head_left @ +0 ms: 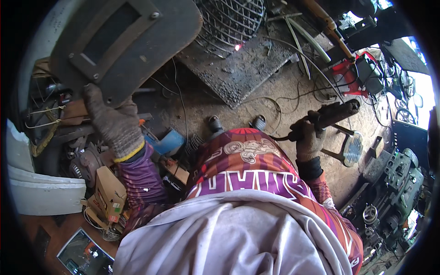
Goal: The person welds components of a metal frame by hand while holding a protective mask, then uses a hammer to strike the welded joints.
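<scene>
My left hand (pixel 114 120), in a worn knit glove with a yellow cuff, is closed on the lower edge of a dark welding hand shield (pixel 126 57). A rectangular dark window is set in the shield, framed and screwed on. In my right hand (pixel 310 142), also gloved, is a dark welding electrode holder (pixel 338 113), its jaw end pointing right. I cannot make out an electrode in it. Ahead, a cage of bent metal rods (pixel 231 20) rests on a grimy metal worktable (pixel 229 73). A small spot glows red low on the cage. The shield stands apart from the cage.
A small metal stool (pixel 352 149) stands beside my right hand. Cables (pixel 278 107) trail over the floor. At the right are a red stand (pixel 346 75) and a green machine (pixel 403 178). Cardboard (pixel 109 195), a blue box (pixel 168 142) and scrap crowd my left side.
</scene>
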`<state>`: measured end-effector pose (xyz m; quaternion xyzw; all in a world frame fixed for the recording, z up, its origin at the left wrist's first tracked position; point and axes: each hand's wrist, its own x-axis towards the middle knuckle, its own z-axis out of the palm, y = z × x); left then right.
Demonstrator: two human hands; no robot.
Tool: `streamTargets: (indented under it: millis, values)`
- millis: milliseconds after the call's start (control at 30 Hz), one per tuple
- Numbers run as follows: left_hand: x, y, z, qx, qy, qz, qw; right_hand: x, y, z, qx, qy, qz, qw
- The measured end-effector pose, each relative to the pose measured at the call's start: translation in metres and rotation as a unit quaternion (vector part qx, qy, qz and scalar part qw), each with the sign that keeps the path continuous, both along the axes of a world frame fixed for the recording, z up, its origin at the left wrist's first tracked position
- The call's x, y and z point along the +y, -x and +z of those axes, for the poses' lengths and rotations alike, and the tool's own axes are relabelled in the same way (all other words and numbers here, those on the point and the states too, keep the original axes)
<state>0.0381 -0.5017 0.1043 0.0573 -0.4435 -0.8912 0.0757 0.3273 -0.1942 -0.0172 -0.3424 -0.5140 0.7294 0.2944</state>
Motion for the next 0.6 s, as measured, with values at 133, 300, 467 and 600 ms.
streamTargets:
  millis: [133, 300, 467, 600]
  values:
    - [0.027, 0.026, 0.004, 0.108, 0.101, 0.007, 0.989, 0.001, -0.001, 0.006, 0.010, -0.004, -0.017, 1.000]
    - [0.067, 0.070, -0.010, 0.178, 0.219, 0.034, 0.959, 0.002, 0.001, 0.009, -0.008, -0.023, -0.040, 0.999]
    - [0.099, 0.111, -0.034, 0.196, 0.269, 0.093, 0.938, 0.001, -0.005, 0.013, -0.005, -0.020, -0.081, 0.996]
    - [0.095, 0.140, -0.073, 0.052, 0.392, 0.104, 0.913, -0.001, -0.014, 0.013, 0.006, -0.025, -0.058, 0.998]
